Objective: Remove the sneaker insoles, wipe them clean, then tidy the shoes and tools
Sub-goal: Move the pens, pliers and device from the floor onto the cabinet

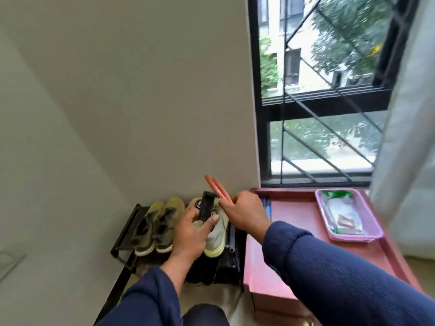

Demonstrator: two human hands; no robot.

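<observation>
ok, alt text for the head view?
A person's left hand holds a black tool while the right hand grips orange-handled pliers, above sneakers on a black rack; a pink tray sits on a red table to the right.

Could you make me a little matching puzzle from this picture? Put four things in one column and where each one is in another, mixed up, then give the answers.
Things:
1. orange-handled tool
2. black object
3. pink basket
4. olive sneakers

Places:
A. on the dark shoe rack
B. in the left hand
C. on the red table
D. in the right hand

Pairs: 1-D, 2-B, 3-C, 4-A
</observation>
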